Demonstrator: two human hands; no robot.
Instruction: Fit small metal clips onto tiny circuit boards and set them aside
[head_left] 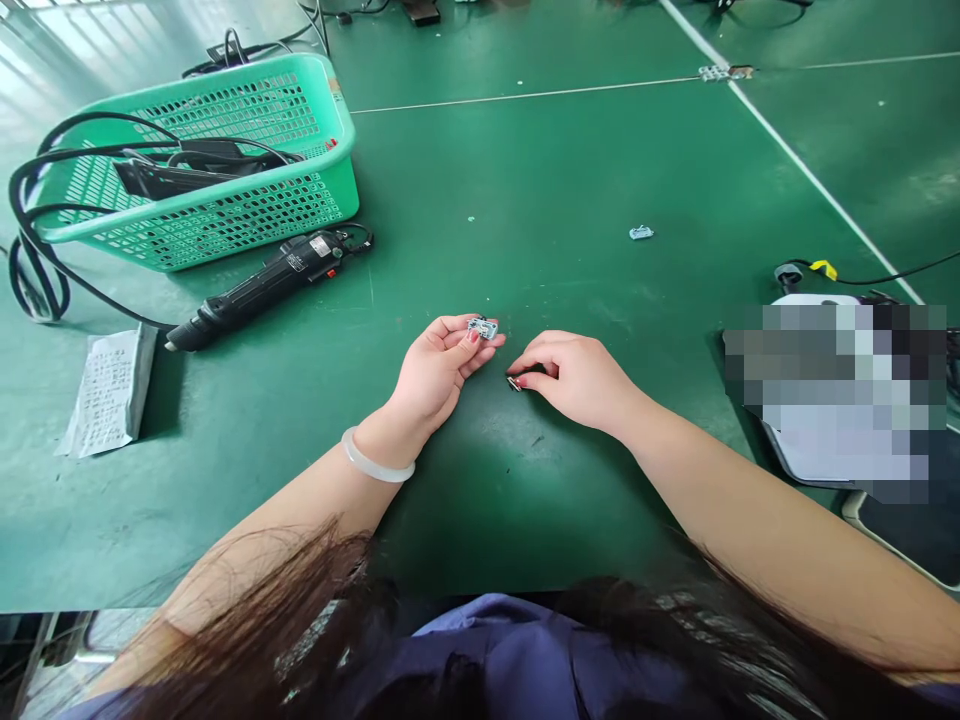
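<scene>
Near the middle of the green table (465,510), my left hand (436,368) holds a small light-blue part (482,328) between thumb and fingers, its palm partly turned up. Just to the right, my right hand (574,378) pinches a small dark and pale piece (514,383) at the fingertips, low over the table surface. The two hands are apart. The piece in the right hand is too small to name. A similar light-blue part (641,233) lies on the table beyond my right hand.
A green plastic basket (247,215) with cables and black items stands at the upper left. In front of it lie a black electric screwdriver (262,290) and a paper-wrapped packet (109,392). A partly blurred device (840,440) sits at the right.
</scene>
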